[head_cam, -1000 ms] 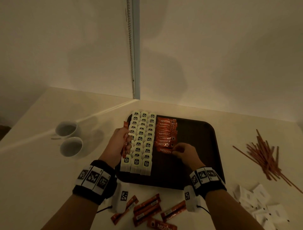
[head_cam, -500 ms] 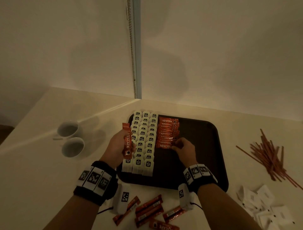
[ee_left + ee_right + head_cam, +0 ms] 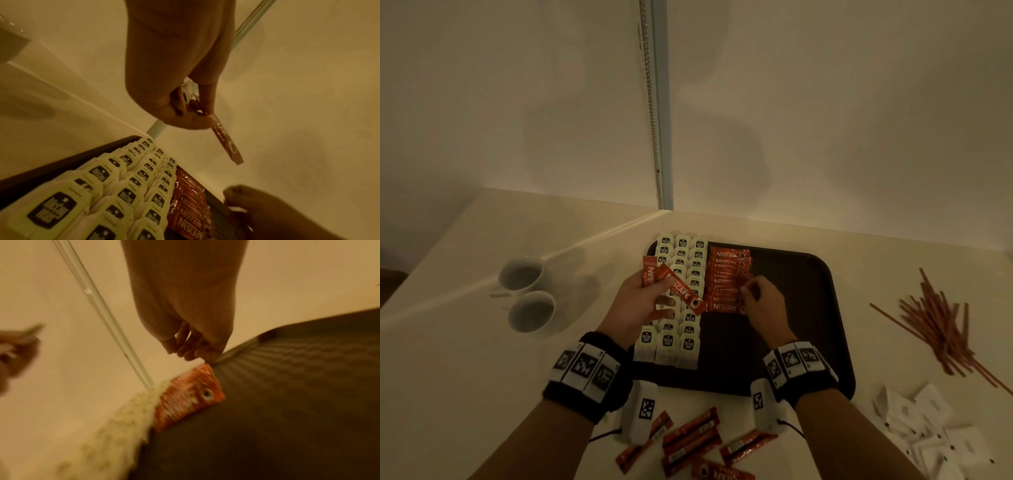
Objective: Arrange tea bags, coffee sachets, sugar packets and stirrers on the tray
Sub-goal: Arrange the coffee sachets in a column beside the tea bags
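The left hand [image 3: 635, 305] is gripping two glossy orange coffee sachets [image 3: 674, 287] — now fanned apart, where half a second ago only one was showing — above the pale, tabbed tea bags [image 3: 681, 308] lining the dark textured tray [image 3: 808, 308]. The right hand [image 3: 763, 301] is hovering by the overlapped sachet row [image 3: 726, 281], fingers curled; whether it is holding anything, I cannot tell.

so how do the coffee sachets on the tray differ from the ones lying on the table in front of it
The sachets on the tray lie in one neat overlapping column beside the tea bags, all crosswise with their labels facing the same way. The sachets on the table are scattered loose near the tray's front edge, at mixed angles, and there are fewer of them. Both groups are the same orange stick packs.
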Available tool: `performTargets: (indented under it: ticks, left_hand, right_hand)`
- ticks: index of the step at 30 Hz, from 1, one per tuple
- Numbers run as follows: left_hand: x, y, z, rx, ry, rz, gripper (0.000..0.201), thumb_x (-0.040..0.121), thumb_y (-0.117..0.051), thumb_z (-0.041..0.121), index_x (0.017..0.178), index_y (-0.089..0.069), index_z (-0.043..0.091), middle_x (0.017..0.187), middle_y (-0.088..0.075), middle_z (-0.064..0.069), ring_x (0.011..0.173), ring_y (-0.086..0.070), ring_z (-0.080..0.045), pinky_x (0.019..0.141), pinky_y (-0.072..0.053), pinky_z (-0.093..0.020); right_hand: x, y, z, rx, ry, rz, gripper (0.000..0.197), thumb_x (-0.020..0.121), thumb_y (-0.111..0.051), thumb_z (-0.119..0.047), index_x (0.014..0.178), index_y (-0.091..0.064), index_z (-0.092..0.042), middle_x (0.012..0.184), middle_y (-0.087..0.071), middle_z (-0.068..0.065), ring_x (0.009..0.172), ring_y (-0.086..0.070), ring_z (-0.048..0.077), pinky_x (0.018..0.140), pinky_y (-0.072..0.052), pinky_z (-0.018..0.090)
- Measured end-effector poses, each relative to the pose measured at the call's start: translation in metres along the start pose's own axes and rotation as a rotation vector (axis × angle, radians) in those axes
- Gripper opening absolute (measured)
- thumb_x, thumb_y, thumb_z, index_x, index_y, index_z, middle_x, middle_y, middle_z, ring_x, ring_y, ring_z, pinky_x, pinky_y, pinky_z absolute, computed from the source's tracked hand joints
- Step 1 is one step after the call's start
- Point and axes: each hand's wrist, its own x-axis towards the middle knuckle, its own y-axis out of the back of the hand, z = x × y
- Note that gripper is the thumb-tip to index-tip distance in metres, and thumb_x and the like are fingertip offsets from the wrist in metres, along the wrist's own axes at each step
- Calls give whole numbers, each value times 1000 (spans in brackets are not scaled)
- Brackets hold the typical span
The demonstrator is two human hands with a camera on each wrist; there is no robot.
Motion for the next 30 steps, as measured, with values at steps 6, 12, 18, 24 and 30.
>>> performTargets:
  ticks: [6,12,18,24,30]
  left_hand:
    - [3,-12,5,-119,-23,48,8,86,-67,11,94,-66,9,70,-67,1,42,-49,-11,41,-42,-22]
    - [-9,-16,4,-151,-14,-20,21,87,-63,7,106,-62,18,78,-69,1,48,-57,-12,37,-35,-19]
    - [-19,-26,4,-256,-6,-122,13,89,-61,11,99,-67,16,87,-75,0,70,-71,-13,39,-37,-14]
    - [-23,-27,4,-410,14,-163,17,89,-58,4,99,-69,12,83,-74,-3,68,-70,-13,42,-43,-9]
    - [-20,-24,7,-349,-28,-176,18,88,-61,6,104,-67,11,88,-74,-7,72,-71,-16,45,-46,-11]
  right_hand:
    - [-34,19,-81,476,136,-424,16,92,-56,-19,106,-54,-12,105,-60,6,87,-66,15,77,-57,28]
    - [-40,33,-102,415,267,-130,14,85,-66,-12,98,-61,-12,93,-65,0,78,-63,4,71,-55,19]
    - [-50,45,-122,351,372,-63,19,88,-62,-11,90,-62,-30,85,-64,-5,71,-63,5,65,-55,18]
    - [-55,54,-130,370,348,-67,6,87,-64,-9,87,-64,-15,77,-64,0,52,-59,2,54,-49,11]
    - [-53,57,-121,369,294,-85,6,86,-65,-12,85,-62,-18,88,-66,5,62,-66,9,62,-56,19]
